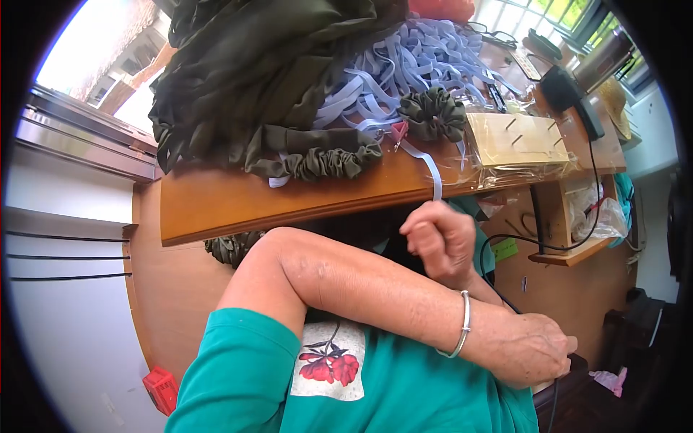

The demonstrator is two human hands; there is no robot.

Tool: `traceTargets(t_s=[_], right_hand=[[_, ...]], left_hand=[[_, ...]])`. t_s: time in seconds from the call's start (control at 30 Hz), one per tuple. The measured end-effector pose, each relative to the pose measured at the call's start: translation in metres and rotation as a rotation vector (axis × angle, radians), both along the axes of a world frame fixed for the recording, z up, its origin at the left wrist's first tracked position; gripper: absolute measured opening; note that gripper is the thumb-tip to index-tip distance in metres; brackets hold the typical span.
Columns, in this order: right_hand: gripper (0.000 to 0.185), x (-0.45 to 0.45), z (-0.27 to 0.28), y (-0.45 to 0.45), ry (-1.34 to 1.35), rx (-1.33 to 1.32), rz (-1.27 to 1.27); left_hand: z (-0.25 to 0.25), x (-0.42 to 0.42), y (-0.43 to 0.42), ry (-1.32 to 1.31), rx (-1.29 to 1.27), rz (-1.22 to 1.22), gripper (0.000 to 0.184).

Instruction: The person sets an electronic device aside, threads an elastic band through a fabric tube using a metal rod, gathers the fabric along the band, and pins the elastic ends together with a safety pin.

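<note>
My left arm, with a silver bangle (465,325) at the wrist, crosses in front of my body. My left hand (527,350) lies beyond the right forearm, its fingers curled down and mostly hidden. Just below the table edge my right hand (444,238) is closed in a fist, thumb towards me. A pale lavender elastic band (432,169) runs over the edge down to this fist; whether the fingers grip it I cannot tell. On the table, the band leads from a red clip (399,133) beside a dark green scrunchie (433,115) and a partly gathered fabric tube (317,157).
A heap of dark green fabric (245,72) and a tangle of lavender elastic bands (426,54) cover the back of the wooden table (289,209). At right are a board with upright nails (516,141), a black corded device (570,94) and an open drawer (577,249).
</note>
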State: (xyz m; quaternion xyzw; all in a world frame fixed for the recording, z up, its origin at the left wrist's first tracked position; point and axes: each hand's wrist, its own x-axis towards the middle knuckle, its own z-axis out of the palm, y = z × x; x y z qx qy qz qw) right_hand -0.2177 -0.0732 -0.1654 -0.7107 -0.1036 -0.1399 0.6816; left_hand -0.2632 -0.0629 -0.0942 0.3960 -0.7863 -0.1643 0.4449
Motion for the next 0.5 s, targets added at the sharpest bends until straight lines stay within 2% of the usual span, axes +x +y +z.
traceTargets(t_s=[0.03,0.17,0.27,0.3,0.33,0.43,0.5], right_hand=[[0.016,0.005,0.006,-0.007,0.005,0.019,-0.026],[0.023,0.049,0.015,-0.036,-0.34,0.348,-0.169],[0.027,0.072,0.034,-0.065,-0.442,0.556,-0.073],[0.027,0.077,0.041,-0.074,-0.439,0.594,-0.013],[0.027,0.081,0.049,-0.083,-0.439,0.631,0.042],[0.022,0.092,0.066,-0.11,-0.519,0.861,0.297],[0.017,0.094,0.083,-0.128,-0.605,0.978,0.313]], left_hand=[[0.001,0.002,0.003,0.05,0.026,0.008,0.018],[-0.002,0.024,0.026,0.25,0.118,0.045,0.025],[-0.001,0.066,0.065,0.292,0.153,0.142,0.033],[-0.005,0.081,0.081,0.267,0.059,0.245,0.045],[-0.003,0.097,0.099,0.261,0.078,0.332,0.049],[0.0,0.13,0.157,0.006,-0.008,0.876,0.033],[-0.003,0.142,0.188,-0.211,0.015,1.171,0.035]])
